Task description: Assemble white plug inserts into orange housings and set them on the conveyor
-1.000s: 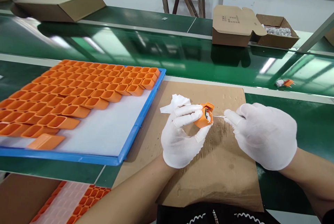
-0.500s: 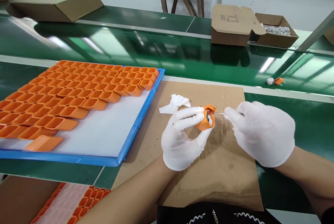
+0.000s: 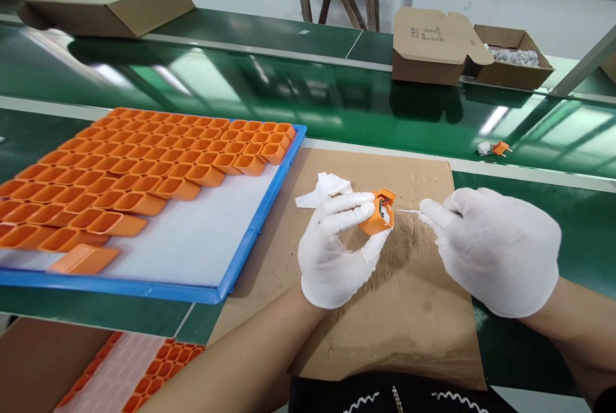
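My left hand [image 3: 337, 249], in a white glove, pinches a small orange plastic housing [image 3: 373, 224] between thumb and fingers. Its open end faces right, showing a green circuit board and white parts inside, with an orange end piece [image 3: 385, 195] at the top. Gloved in white too, my right hand [image 3: 495, 246] is closed around a thin metal tool, perhaps tweezers [image 3: 410, 211]. The tool's tip points left, a short gap away from the housing. Most of the tool is hidden in the fingers. Behind my left hand lies a torn white scrap [image 3: 325, 190].
A cardboard sheet [image 3: 414, 323] lies under my hands. To the left, a blue-rimmed tray [image 3: 262, 227] holds rows of orange housings [image 3: 158, 169]. A white and orange plug piece [image 3: 499, 148] rests on the green belt [image 3: 346, 105]. Cardboard boxes [image 3: 426, 70] stand at the back.
The tool in my right hand has pulled back to the right, its tip now apart from the orange housing. The plug piece sits further left on the belt.
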A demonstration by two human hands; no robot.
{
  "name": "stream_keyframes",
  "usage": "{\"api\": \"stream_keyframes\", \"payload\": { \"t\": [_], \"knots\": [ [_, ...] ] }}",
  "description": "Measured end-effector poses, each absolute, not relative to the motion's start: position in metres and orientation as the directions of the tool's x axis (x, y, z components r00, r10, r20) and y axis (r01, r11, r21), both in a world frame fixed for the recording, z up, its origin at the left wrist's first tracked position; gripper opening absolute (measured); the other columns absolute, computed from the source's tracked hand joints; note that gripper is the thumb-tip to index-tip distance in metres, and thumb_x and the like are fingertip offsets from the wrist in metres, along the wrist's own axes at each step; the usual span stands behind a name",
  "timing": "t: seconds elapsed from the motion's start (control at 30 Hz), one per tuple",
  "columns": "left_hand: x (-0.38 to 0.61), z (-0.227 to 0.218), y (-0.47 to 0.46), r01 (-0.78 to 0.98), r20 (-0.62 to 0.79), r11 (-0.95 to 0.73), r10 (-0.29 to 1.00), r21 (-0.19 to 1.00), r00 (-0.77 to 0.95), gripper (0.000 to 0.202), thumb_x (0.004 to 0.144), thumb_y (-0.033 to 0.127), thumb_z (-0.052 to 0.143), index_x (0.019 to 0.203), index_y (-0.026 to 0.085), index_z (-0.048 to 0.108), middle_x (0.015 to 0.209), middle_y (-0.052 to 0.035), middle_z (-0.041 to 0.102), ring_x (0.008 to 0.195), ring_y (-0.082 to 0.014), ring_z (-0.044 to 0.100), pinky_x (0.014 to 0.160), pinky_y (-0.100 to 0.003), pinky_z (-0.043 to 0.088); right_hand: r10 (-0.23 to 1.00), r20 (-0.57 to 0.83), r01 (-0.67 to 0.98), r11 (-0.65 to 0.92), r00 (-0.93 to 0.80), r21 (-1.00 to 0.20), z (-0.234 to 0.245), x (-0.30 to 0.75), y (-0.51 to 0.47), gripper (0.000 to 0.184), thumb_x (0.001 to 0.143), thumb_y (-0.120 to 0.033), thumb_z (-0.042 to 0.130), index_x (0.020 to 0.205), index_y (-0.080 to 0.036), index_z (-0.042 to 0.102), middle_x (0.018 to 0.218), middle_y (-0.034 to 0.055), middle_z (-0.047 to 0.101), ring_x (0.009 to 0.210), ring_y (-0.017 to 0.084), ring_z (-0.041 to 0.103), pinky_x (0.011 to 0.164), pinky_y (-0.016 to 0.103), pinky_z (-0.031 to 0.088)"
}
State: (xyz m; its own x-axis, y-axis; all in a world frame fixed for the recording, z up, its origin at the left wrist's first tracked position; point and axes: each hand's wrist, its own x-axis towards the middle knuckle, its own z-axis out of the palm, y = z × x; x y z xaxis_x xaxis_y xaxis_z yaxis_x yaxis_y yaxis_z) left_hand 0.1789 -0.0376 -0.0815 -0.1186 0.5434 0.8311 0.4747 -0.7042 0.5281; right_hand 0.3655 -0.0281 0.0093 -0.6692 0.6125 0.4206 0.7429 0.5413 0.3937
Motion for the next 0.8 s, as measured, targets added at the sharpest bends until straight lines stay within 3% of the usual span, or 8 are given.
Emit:
{"api": "stream_keyframes", "payload": {
  "t": [0.4,0.8],
  "knots": [
    [0.1804,-0.0813,-0.0394,0.467,0.841,-0.721,0.533,0.512,-0.098,0.046,0.071,-0.003,0.078,0.105,0.024,0.061,0.102,-0.0024,0.071,0.113,-0.0226,0.067,0.106,-0.051,0.052,0.615,0.447,0.760,0.510,-0.650,0.403,0.0039,0.3603,-0.0292,0.021,0.062,-0.001,0.043,0.053,-0.020,0.045,0.050,-0.0014,0.033,0.046,0.015,0.027,0.049,0.028,0.012],
    [0.1798,-0.0798,-0.0389,0.498,0.826,-0.688,0.554,0.528,-0.109,0.043,0.073,0.005,0.079,0.102,0.031,0.060,0.098,0.0002,0.071,0.109,-0.0231,0.068,0.103,-0.051,0.053,0.686,0.377,0.782,0.519,-0.622,0.346,0.0054,0.3599,-0.0295,0.022,0.067,-0.002,0.046,0.055,-0.019,0.048,0.051,-0.0010,0.034,0.049,0.015,0.025,0.053,0.031,0.009]
  ]
}}
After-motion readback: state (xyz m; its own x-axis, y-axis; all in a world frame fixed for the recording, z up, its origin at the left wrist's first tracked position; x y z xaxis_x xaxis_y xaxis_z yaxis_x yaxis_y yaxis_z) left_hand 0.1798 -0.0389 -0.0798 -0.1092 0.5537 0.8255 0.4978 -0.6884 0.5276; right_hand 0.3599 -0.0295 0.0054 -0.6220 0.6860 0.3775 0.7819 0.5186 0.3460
